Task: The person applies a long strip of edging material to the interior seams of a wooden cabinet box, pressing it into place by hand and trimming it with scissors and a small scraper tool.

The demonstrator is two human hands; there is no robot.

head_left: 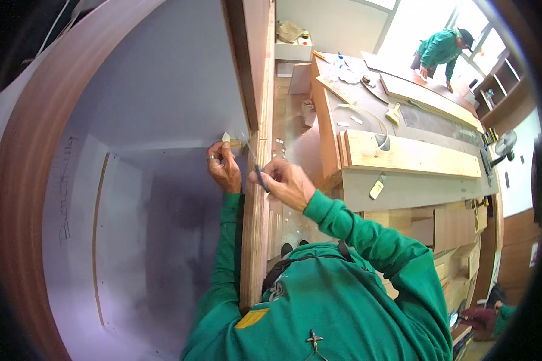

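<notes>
My left hand reaches inside a white-lined wooden cabinet, fingers pinched around a small pale piece with a pointed tip. Right beside those fingertips, a short light-wood block sits against the inner side of the cabinet's edge. Just outside that edge, my right hand is closed around a slim dark-handled tool. The tool points up toward the block; its far end is blurred, so I cannot tell its kind.
A workbench on the right carries stacked boards, a brush and scattered tools. Another person in green leans over its far end. A fan stands at the right; part of someone else shows lower right.
</notes>
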